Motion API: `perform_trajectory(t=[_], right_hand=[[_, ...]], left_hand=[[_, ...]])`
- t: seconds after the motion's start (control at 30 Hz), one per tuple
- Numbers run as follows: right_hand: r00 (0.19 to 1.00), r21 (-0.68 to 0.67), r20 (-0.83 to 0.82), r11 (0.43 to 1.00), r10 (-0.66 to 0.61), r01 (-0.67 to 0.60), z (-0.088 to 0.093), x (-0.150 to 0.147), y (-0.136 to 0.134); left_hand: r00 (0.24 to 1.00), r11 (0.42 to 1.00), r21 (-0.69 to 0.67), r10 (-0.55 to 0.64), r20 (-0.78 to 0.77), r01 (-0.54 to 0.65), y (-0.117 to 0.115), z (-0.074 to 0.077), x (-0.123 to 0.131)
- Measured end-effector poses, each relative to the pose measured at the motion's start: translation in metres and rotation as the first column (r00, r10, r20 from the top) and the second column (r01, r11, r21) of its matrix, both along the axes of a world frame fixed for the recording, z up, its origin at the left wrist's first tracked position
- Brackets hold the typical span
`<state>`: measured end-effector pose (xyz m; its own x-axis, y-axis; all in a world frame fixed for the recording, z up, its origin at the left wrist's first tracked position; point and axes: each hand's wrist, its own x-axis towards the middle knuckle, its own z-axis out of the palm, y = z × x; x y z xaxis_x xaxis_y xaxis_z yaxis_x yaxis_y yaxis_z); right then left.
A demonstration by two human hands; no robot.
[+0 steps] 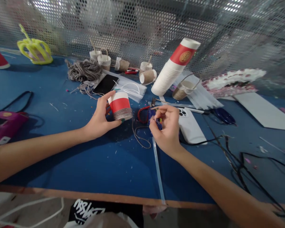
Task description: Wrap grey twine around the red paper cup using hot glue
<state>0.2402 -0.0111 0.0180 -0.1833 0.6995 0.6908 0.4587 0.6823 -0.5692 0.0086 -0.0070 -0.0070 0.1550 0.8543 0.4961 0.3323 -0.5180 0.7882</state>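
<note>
A red and white paper cup (120, 104) is held in my left hand (100, 117), fingers and thumb wrapped round its left side. Grey cord is wound round the cup's lower end, and a loose strand (142, 146) trails onto the blue table. My right hand (165, 126) is closed in a pinch at the right of the cup, apart from it; what is between its fingertips is too small to make out. Beneath and beside those fingers lies a blue glue gun (152, 117), partly hidden, with a clear glue stick (158, 171) below it.
A grey cord bundle (84, 70), a black phone (106, 84) and small cord-wrapped cups (148, 77) stand behind. A tall cup stack (172, 69) leans at centre back. To the right are a white phone (192, 126) and black cables (239, 167); a magenta glue gun (10, 125) lies left.
</note>
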Motion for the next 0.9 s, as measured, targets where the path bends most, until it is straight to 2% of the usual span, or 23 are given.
perform_trajectory(t=[0.07, 0.17, 0.3, 0.4, 0.53, 0.63, 0.77, 0.9], right_hand=[[1.000, -0.028, 0.005, 1.000, 0.007, -0.007, 0.003, -0.005, 0.010], [0.999, -0.056, -0.030, 0.998, 0.030, -0.032, 0.003, -0.013, 0.025], [0.983, -0.096, -0.025, 0.978, 0.184, -0.186, -0.001, -0.012, 0.033], [0.952, -0.166, 0.050, 0.942, 0.303, -0.291, 0.001, -0.003, 0.025], [0.923, -0.183, 0.173, 0.933, 0.342, -0.311, 0.009, 0.001, 0.009], [0.904, -0.223, 0.159, 0.907, 0.396, -0.358, 0.011, -0.001, 0.006], [0.923, -0.257, 0.097, 0.906, 0.371, -0.337, 0.010, 0.001, 0.008], [0.936, -0.141, 0.214, 0.957, 0.280, -0.254, 0.017, 0.004, 0.008]], left_hand=[[0.996, 0.998, -0.058, -0.028, 0.084, 0.033, 0.004, -0.002, 0.005], [0.983, 0.998, -0.032, -0.040, 0.179, 0.047, 0.013, -0.005, 0.014], [0.934, 0.979, 0.018, -0.199, 0.298, 0.203, 0.022, -0.005, 0.023], [0.921, 0.947, -0.070, -0.287, 0.263, 0.315, 0.019, 0.000, 0.024], [0.910, 0.910, -0.138, -0.360, 0.207, 0.392, 0.010, 0.007, 0.019], [0.893, 0.879, -0.184, -0.406, 0.194, 0.440, 0.007, 0.009, 0.017], [0.904, 0.884, -0.200, -0.393, 0.169, 0.422, 0.006, 0.008, 0.016], [0.934, 0.928, -0.120, -0.341, 0.107, 0.353, 0.004, 0.008, 0.012]])
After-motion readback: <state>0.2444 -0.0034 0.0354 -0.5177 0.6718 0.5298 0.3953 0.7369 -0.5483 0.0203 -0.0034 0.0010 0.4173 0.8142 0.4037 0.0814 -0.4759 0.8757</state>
